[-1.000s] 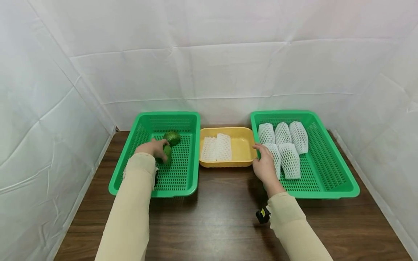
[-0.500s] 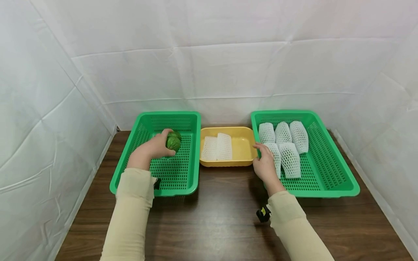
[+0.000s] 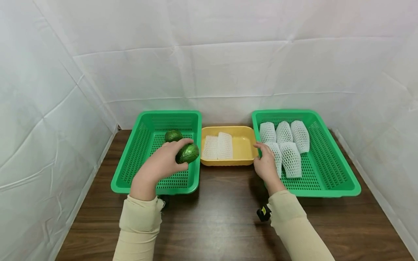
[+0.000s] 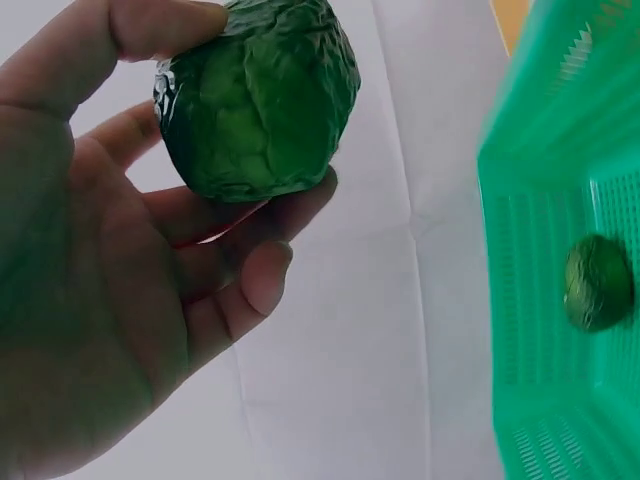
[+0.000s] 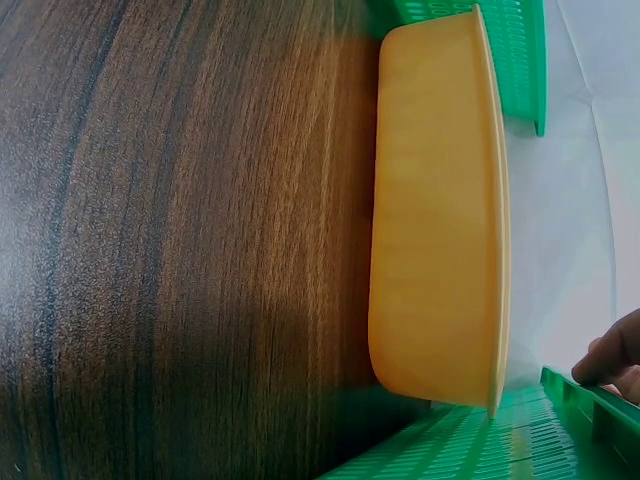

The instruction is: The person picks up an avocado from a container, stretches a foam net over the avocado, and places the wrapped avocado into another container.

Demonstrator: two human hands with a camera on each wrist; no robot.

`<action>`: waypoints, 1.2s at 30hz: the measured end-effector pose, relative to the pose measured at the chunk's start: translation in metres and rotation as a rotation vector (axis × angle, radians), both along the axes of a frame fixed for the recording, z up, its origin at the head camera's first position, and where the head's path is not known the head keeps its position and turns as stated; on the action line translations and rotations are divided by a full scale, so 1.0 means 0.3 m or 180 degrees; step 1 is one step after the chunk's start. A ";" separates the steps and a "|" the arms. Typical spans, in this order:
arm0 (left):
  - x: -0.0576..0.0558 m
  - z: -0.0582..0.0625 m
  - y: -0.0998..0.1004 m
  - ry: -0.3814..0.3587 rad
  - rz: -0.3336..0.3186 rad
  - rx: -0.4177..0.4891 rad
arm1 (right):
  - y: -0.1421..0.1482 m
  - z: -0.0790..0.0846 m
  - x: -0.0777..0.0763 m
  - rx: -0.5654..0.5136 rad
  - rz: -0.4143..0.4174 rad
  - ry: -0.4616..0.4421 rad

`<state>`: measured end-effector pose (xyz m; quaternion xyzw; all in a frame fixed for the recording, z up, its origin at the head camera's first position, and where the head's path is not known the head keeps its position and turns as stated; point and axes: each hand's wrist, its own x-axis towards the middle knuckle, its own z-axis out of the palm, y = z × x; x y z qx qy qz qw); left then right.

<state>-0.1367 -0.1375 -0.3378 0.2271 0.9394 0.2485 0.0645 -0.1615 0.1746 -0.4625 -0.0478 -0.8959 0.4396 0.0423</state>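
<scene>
In the head view, my left hand [image 3: 166, 159] pinches a glossy, wrinkled dark green avocado [image 3: 187, 153] between thumb and fingers, above the right side of the left green basket [image 3: 195, 181]. A second avocado [image 3: 173, 136] lies in that basket, and the left wrist view shows this loose avocado [image 4: 598, 283] too. My right hand [image 3: 266, 163] rests at the left rim of the right green basket [image 3: 326, 192], holding nothing that shows. Only its fingertips [image 5: 612, 358] appear in the right wrist view, on the rim.
Between the baskets stands a yellow tray [image 3: 243, 159] with flat white foam net sleeves [image 3: 224, 146] in its left part. Several items in white foam nets [image 3: 291, 159] fill the left half of the right basket. White sheeting [image 3: 228, 72] surrounds the dark wooden table [image 3: 212, 217].
My left hand has lifted one avocado from the left basket and moved it right, toward the yellow tray. The other avocado stays in the basket. My right hand has kept its place.
</scene>
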 end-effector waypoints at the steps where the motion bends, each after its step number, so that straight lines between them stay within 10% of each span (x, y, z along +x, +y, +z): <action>1: 0.005 -0.005 0.006 0.0035 -0.0004 0.0034 | 0.000 0.000 0.000 -0.0002 0.0000 -0.0009; 22: 0.021 -0.108 0.192 0.0166 -0.0111 0.0601 | 0.001 -0.005 0.002 -0.0074 -0.0012 -0.0012; 36: 0.018 -0.269 0.334 0.0008 0.0020 0.0803 | 0.005 -0.003 -0.001 -0.0092 0.0004 -0.0033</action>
